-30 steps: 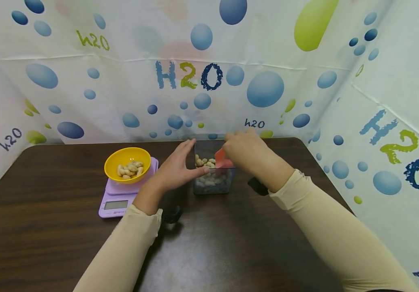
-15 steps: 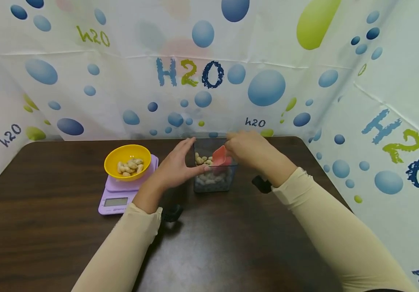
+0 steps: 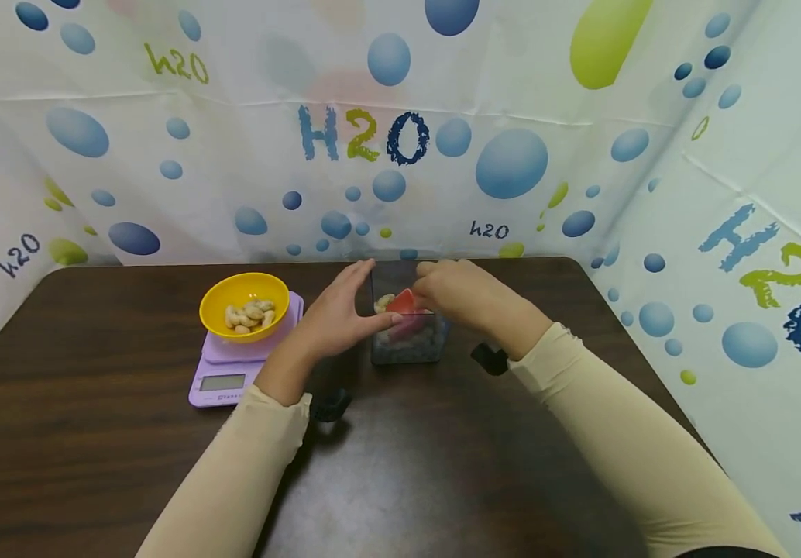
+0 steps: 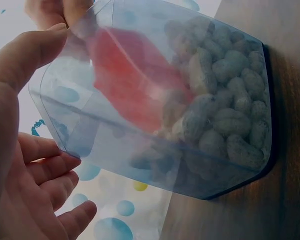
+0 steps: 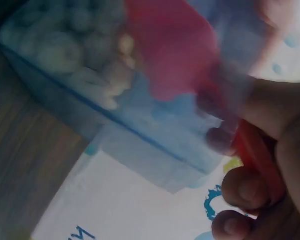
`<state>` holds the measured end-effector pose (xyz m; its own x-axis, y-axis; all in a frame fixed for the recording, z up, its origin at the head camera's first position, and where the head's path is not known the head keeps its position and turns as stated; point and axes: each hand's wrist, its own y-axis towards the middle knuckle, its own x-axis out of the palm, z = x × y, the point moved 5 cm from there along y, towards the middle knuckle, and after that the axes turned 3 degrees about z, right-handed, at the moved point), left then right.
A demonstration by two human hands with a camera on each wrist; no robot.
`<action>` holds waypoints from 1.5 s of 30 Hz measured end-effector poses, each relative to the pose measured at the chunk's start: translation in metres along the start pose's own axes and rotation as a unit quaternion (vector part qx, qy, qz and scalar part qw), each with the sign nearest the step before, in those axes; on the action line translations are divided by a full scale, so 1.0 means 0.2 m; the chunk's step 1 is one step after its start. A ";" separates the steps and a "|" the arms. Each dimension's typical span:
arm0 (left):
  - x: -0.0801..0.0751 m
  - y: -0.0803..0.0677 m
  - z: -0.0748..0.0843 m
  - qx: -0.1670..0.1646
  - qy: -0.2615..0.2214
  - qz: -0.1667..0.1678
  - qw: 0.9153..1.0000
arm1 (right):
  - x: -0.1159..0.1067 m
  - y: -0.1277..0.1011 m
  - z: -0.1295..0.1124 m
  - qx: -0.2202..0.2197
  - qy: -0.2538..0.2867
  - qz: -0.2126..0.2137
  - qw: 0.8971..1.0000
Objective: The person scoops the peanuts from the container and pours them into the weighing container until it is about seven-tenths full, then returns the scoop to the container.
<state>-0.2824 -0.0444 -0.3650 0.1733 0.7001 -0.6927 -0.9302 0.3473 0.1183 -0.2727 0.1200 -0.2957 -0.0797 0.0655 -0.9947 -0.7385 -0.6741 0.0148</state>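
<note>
A clear square container of peanuts in their shells stands on the dark table at mid-back. My left hand grips its left wall, thumb on the near side and fingers round the corner. My right hand pinches the handle of a red scoop. The scoop's bowl is tilted down inside the container, its edge against the peanuts. In the right wrist view the scoop is blurred behind the wall, with my fingers curled on its handle.
A yellow bowl with several peanuts sits on a purple kitchen scale left of the container. Bubble-print curtains close in the back and both sides. The wooden table stretches toward me.
My right hand has shifted left and tipped the red scoop lower into the container. The left hand and container have stayed put.
</note>
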 end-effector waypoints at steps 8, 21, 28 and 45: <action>-0.01 -0.01 0.00 0.001 0.000 -0.003 1.000 | 0.01 0.03 0.01 0.019 0.048 -0.042 0.998; -0.01 -0.01 0.01 0.005 0.001 0.003 1.000 | 0.02 0.03 0.05 0.039 0.074 -0.080 0.993; -0.01 0.00 0.01 0.004 -0.002 -0.003 1.000 | 0.02 0.03 0.08 0.049 0.120 -0.103 0.986; -0.01 -0.01 0.02 -0.003 -0.010 -0.003 1.000 | 0.07 0.04 0.07 0.022 0.118 -0.044 0.992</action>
<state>-0.2801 -0.0451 -0.3609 0.1856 0.7100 -0.6793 -0.9311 0.3479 0.1093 -0.2890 0.1249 -0.3080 0.1418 -0.0554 -0.9883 -0.7640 -0.6410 -0.0737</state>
